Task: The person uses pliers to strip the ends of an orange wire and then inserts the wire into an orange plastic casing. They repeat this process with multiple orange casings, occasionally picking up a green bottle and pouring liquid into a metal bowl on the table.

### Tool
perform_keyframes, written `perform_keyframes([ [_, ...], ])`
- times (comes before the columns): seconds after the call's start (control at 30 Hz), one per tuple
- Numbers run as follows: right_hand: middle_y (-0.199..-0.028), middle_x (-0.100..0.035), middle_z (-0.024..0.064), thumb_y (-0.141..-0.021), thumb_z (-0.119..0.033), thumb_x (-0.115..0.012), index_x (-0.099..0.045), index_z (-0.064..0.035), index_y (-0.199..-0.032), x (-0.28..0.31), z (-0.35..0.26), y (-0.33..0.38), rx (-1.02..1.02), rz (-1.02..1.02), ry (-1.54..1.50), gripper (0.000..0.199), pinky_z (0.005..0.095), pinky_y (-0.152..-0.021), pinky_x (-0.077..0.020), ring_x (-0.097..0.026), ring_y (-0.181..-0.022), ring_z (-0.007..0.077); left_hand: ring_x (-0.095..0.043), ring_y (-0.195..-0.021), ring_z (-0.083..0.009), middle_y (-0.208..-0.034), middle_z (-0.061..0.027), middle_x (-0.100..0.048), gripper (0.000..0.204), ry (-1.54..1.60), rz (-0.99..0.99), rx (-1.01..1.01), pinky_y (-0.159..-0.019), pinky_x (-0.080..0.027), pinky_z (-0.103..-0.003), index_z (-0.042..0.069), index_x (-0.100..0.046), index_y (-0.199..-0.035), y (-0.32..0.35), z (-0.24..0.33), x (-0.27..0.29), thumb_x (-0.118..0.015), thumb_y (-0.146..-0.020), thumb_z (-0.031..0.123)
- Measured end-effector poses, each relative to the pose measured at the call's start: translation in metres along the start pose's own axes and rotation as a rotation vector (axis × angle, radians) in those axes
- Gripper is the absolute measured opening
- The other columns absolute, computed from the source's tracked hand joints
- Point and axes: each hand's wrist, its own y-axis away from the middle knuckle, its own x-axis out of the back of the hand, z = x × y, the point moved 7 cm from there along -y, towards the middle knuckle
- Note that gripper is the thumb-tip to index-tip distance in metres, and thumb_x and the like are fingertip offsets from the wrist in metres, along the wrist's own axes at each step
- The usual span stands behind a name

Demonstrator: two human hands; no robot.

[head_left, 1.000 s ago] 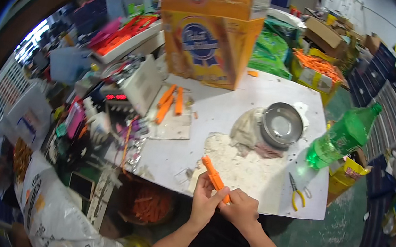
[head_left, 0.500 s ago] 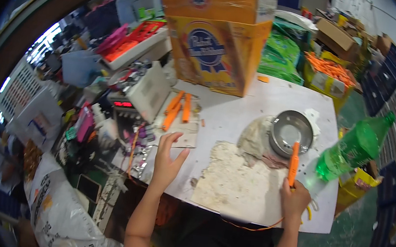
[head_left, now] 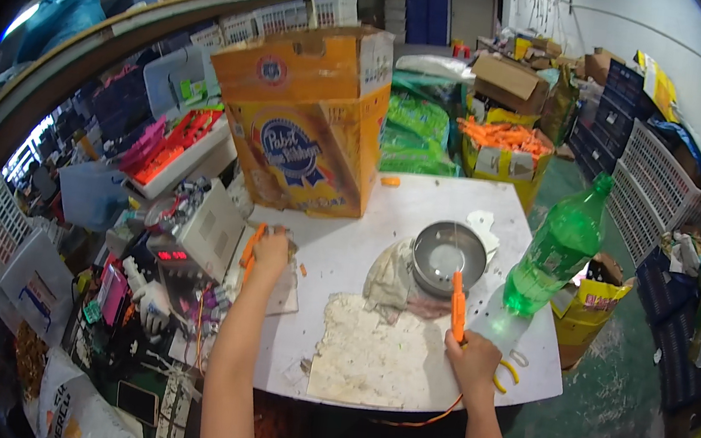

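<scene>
Fingers of the right hand (head_left: pixel 473 360) are curled tight around the bottom end of an orange stick-shaped tool (head_left: pixel 458 305), which is held nearly upright so its tip points toward 12 o'clock, right at the rim of the metal bowl (head_left: pixel 448 257); probably kept vertical like that so the working end stays over the bowl. A thin orange cord (head_left: pixel 423 419) can be seen trailing from under that hand off the near table edge. Yellow-handled pliers (head_left: pixel 509 371) are parked just at 3 o'clock of the hand, within easy grab range. A crusty white mat (head_left: pixel 360 359) is spread at 9 o'clock of it, likely as a work surface to spare the white table (head_left: pixel 385 214). Further out, the left hand (head_left: pixel 270 253) is stretched toward 11 o'clock with fingers bent down onto some orange pieces (head_left: pixel 250 249) lying on a small board at the left table edge; whether anything is actually pinched can't be told. A crumpled rag (head_left: pixel 387 277) is tucked against the bowl at its 9 o'clock. A green plastic bottle (head_left: pixel 556 247) is stood at the 2 o'clock edge, out of the way. Farthest back, a big yellow cardboard box (head_left: pixel 312 137) is set at 12 o'clock, with a box of orange parts (head_left: pixel 504 146) behind the table.
</scene>
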Motion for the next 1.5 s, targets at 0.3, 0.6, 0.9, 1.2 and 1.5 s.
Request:
perform_keyframes([
  [0.3,-0.059,-0.06,0.0144,-0.076,-0.039,-0.059,-0.066,-0.0065,-0.065,0.004,0.003,0.0,-0.01,-0.009,-0.033,0.035,0.0431,-0.052,-0.0448,-0.059,-0.053,0.0337,-0.064,-0.084,-0.0295,-0.092,-0.0173,-0.061,0.035,1.088,0.028,0.029,-0.071,-0.053,-0.041,0.001,-0.046,-0.121,0.089,0.011,0.089,-0.05,-0.091,0.018],
  [0.6,-0.061,-0.061,0.0162,-0.08,-0.037,-0.062,-0.068,-0.0005,-0.077,-0.011,0.002,0.001,-0.112,-0.12,-0.42,0.037,0.0365,-0.053,-0.0436,-0.061,-0.056,0.0255,-0.063,-0.089,-0.0269,-0.104,-0.0156,-0.058,0.059,2.304,-0.693,0.419,-0.078,-0.053,-0.036,0.005,-0.031,-0.136,0.308,0.085,0.145,-0.061,-0.087,0.016],
  [0.9,-0.073,-0.065,0.0106,-0.077,-0.018,-0.065,-0.066,-0.0014,-0.088,-0.047,-0.16,0.123,0.504,-0.807,-0.61,0.02,0.033,-0.058,-0.0468,-0.061,-0.06,0.0181,-0.06,-0.095,-0.0241,-0.101,-0.0145,-0.058,0.073,2.299,-0.488,0.165,-0.084,-0.049,-0.034,0.002,-0.028,-0.138,0.339,0.14,0.237,-0.069,-0.078,0.007],
  [1.2,-0.067,-0.055,0.0054,-0.069,-0.037,-0.076,-0.058,-0.0071,-0.077,0.012,-0.186,0.101,0.711,-0.242,-0.597,0.035,0.0304,-0.048,-0.0438,-0.056,-0.055,0.0205,-0.057,-0.1,-0.0166,-0.102,-0.0083,-0.057,0.056,1.937,0.115,0.24,-0.088,-0.046,-0.029,-0.003,-0.037,-0.129,0.273,0.086,0.192,-0.067,-0.082,0.005],
  [1.5,-0.063,-0.05,0.0043,-0.067,-0.025,-0.076,-0.055,-0.0078,-0.073,0.001,-0.168,0.09,0.71,-0.114,-0.425,0.028,0.0314,-0.046,-0.0419,-0.054,-0.052,0.0196,-0.057,-0.099,-0.0184,-0.103,-0.0111,-0.056,0.057,1.908,0.064,0.247,-0.089,-0.046,-0.031,-0.002,-0.036,-0.129,0.261,0.125,0.164,-0.067,-0.081,0.004],
])
